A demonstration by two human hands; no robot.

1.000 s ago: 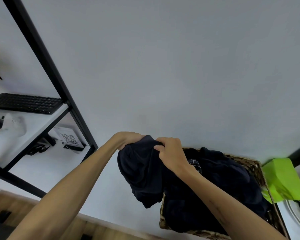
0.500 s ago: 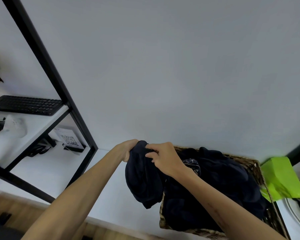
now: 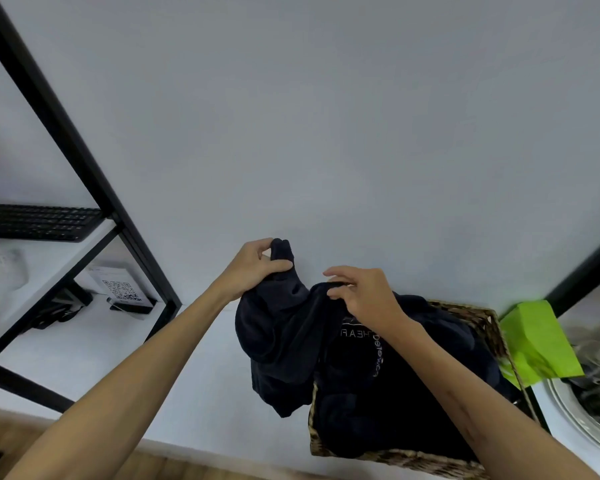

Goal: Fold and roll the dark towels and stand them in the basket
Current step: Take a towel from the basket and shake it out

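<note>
- A dark towel (image 3: 278, 341), soft and limp with deep folds, is hanging in the air over the left rim of the basket (image 3: 478, 317), its lower end drooping down past the white table (image 3: 194, 386).
- The left hand (image 3: 253, 268) is gripping a bunched corner of it, fingers curled round the cloth, a knob of fabric poking up above the fist.
- The right hand (image 3: 364, 292) is pinching the upper edge with fingertips, the other fingers loosely spread.
- The basket, woven and rectangular, is sitting at the table's near right edge, piled full with more dark cloth (image 3: 395, 375), one piece bearing pale lettering.
- Since half a second ago the hands are drawing apart, stretching the edge between them; they were close together then.
- A bright green sheet (image 3: 537, 341) is lying right of the basket; a black keyboard (image 3: 39, 221) is resting on a shelf of the black-framed rack (image 3: 66, 126) at left.
</note>
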